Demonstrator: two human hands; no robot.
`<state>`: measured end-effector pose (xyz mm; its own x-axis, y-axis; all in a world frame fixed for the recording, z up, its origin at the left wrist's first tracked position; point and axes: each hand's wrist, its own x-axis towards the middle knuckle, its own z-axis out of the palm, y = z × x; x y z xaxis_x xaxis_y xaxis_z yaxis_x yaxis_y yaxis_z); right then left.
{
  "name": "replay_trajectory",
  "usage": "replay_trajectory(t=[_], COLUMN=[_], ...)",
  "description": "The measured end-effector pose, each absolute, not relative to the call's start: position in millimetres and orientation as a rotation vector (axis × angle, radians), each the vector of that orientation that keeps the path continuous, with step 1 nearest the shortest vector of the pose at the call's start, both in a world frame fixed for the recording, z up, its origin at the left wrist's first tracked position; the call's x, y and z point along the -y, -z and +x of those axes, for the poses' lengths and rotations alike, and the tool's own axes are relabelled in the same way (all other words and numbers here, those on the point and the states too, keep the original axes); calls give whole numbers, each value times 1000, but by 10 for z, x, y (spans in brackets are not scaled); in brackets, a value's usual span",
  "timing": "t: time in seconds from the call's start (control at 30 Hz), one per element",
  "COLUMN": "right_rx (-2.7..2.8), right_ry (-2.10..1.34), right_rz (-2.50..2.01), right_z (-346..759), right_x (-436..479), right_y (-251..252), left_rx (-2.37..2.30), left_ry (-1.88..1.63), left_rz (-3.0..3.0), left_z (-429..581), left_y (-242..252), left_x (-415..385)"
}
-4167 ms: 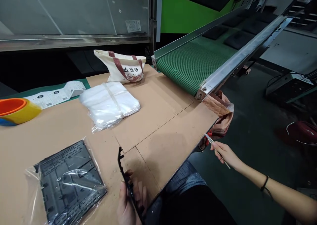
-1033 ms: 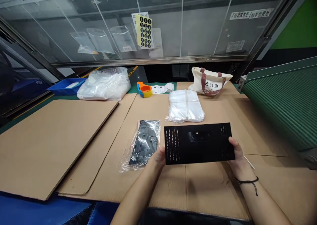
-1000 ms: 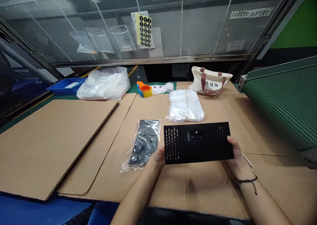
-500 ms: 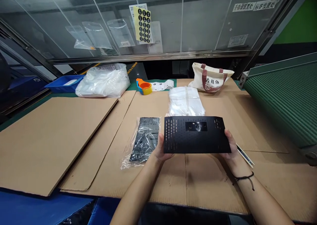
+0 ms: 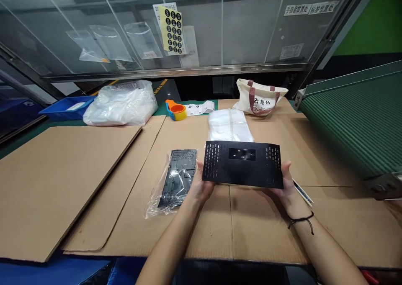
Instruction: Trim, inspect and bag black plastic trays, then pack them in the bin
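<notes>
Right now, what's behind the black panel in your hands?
The black panel overlaps a stack of clear plastic bags; only the stack's far part shows, and its near part is covered.

A factory packing station (cardboard-covered bench point(image 5: 266, 222)) beside a conveyor belt point(image 5: 348, 117).

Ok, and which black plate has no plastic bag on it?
The bare black plate, held between the left hand and the right hand. The other black plate lies on the cardboard sheet, inside a clear plastic bag.
</notes>
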<state>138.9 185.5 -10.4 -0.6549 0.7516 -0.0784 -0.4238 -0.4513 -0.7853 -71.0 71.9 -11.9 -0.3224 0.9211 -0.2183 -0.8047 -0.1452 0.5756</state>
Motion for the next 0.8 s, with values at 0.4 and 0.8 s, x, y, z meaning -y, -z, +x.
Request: replay_trajectory(t=[0.4,0.8], right_rx=[1065,1434], right_ry=[-2147,-1654], right_rz=[-517,-835], right_z=[1350,1283], right_x=[-1856,-1940], right_y=[41,128], left_rx=[-928,-1534], left_ry=[-1923,-1967], left_rz=[253,640], left_z=[-756,-813], left_y=[164,171], left_x=[-806,-796])
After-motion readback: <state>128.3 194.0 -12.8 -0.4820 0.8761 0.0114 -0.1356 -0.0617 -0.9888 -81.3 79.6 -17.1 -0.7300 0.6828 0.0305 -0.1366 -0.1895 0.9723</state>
